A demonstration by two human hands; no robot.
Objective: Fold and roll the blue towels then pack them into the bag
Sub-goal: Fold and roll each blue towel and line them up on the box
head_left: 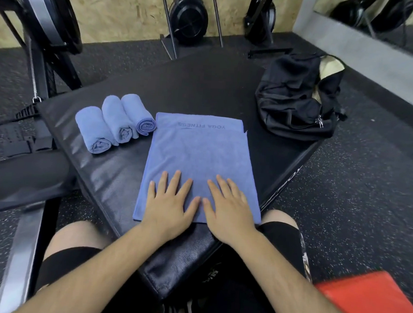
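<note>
Both hands, left and right, flat, fingers spread, gripping nothing, on towel near edge; long axis runs away toward counter far edge.

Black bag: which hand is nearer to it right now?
Right. The right hand lies flat on the near end of the folded towel, with the black bag beyond it to the far right. The left hand lies flat beside it, further from the bag.

bag interior mostly hidden by its dark folds. both forearms cut off at the bottom edge. red pad cropped at the corner. towel lettering blurred.
</note>
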